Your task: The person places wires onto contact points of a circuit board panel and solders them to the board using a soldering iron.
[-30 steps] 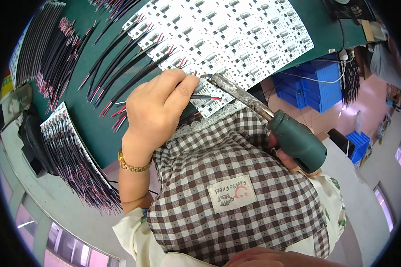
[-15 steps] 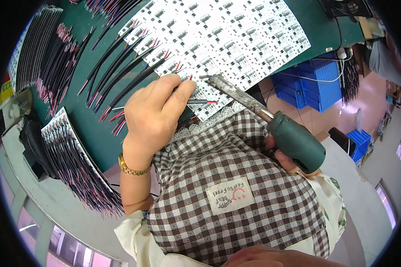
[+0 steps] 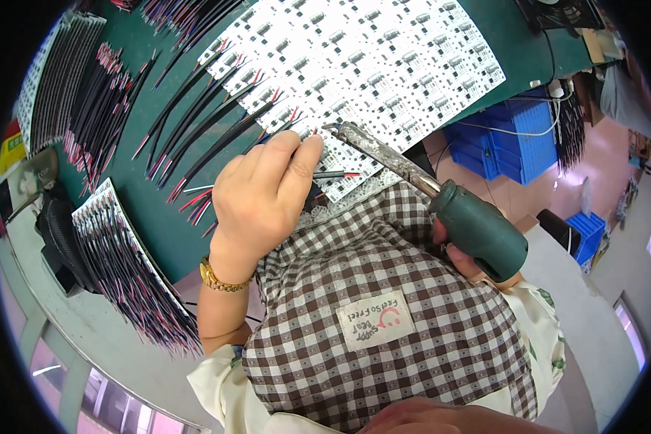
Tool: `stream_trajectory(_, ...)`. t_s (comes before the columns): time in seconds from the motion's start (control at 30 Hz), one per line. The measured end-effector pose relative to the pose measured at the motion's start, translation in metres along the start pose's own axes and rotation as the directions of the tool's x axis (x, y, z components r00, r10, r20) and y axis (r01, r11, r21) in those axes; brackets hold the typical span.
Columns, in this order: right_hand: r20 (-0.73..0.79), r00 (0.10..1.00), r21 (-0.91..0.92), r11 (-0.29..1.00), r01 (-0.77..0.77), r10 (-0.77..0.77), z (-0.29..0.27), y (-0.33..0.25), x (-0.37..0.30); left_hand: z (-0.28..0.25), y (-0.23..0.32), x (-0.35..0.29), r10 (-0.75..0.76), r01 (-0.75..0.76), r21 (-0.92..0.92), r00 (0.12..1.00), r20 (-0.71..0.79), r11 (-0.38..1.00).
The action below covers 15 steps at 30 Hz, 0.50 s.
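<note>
My left hand (image 3: 260, 195) is closed in a pinch at the near left edge of a white circuit board (image 3: 383, 87) dotted with small components. A thin cable is in its fingers, mostly hidden by the hand, with a red wire tip showing at the fingertips. Another cable end (image 3: 336, 174), dark with red and white tips, sticks out to the right of the hand over the board. My right hand (image 3: 459, 253) is wrapped round the green handle of a soldering iron (image 3: 477, 228), mostly hidden behind it. The iron's bent tip is close to the left fingertips, above the board.
Several black cables (image 3: 202, 145) fan out from the board's left edge. Cable bundles (image 3: 108, 108) lie on the green table (image 3: 170, 249) at left, near a wired board (image 3: 134, 267). Blue crates (image 3: 517, 137) stand at right, below table height.
The view has shifted slightly, so the board and cables sit a little farther right and lower. The gap between the iron's tip and my left fingertips has narrowed a little. Both grips stay the same.
</note>
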State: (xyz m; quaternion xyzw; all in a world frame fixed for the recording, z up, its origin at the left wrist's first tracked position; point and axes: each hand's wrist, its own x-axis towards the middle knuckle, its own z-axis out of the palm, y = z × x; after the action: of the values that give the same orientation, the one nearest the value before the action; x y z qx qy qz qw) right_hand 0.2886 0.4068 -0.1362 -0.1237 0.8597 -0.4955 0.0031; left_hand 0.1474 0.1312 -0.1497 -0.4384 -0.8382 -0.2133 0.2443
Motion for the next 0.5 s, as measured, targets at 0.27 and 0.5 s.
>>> stream_trajectory(0.27,0.088,0.989,-0.146,0.981,0.131,-0.119,-0.003,-0.008,0.010,0.002,0.001,-0.001,-0.007,0.007,-0.008,1.000,-0.017,1.000)
stream_trajectory(0.5,0.068,0.998,-0.040,0.999,0.001,0.002,-0.003,-0.019,0.012,0.003,0.002,-0.002,-0.010,0.010,-0.007,1.000,-0.023,1.000)
